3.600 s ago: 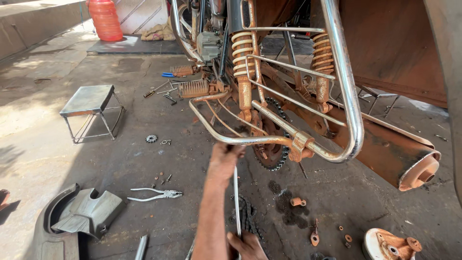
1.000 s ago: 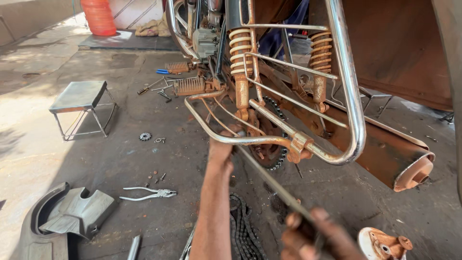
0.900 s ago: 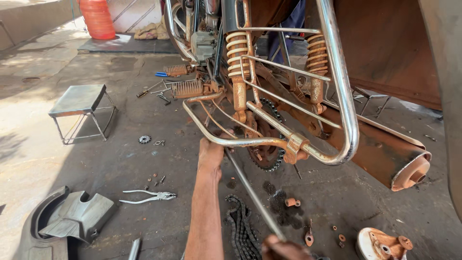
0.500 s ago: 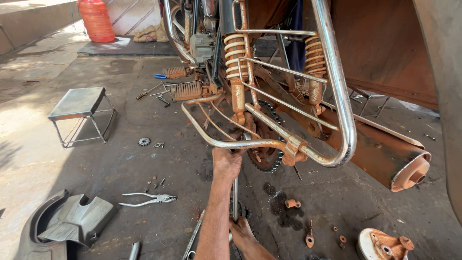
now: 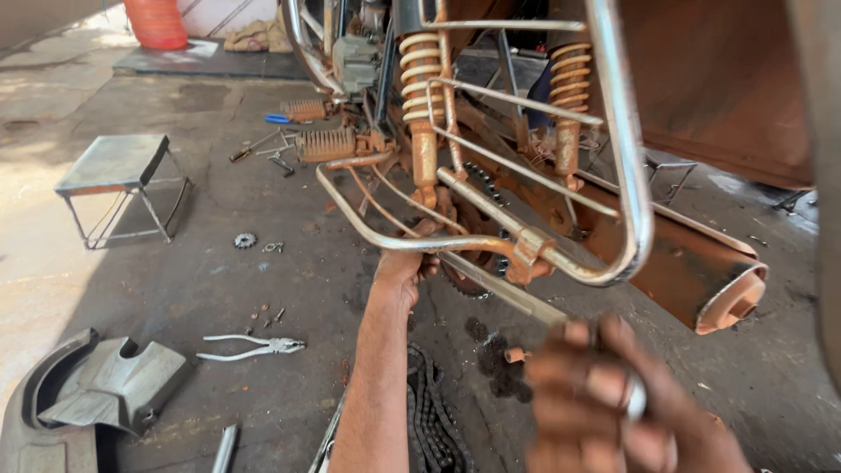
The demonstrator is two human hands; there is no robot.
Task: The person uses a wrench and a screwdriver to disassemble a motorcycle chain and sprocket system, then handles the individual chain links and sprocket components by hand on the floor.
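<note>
Left hand [image 5: 405, 267] up under chrome guard rail [image 5: 412, 243], fingers curled at sprocket [image 5: 473, 280]; right hand [image 5: 613, 398] fisted around long steel rod [image 5: 504, 293] angled toward hub. Risk: rod slips, jabbing left fingers; loose chain [image 5: 434, 420] on floor underfoot.

A long, thin metal rod [image 5: 504, 293], dull grey and smeared with rust-coloured grime, runs slantwise from the right hand [image 5: 613, 407], which is closed around its near end, up to the left hand [image 5: 401, 265]. Its far end meets the toothed sprocket [image 5: 464, 280] just right of the left hand. That hand grips the bent chrome guard rail [image 5: 385, 238] above the rod.
</note>
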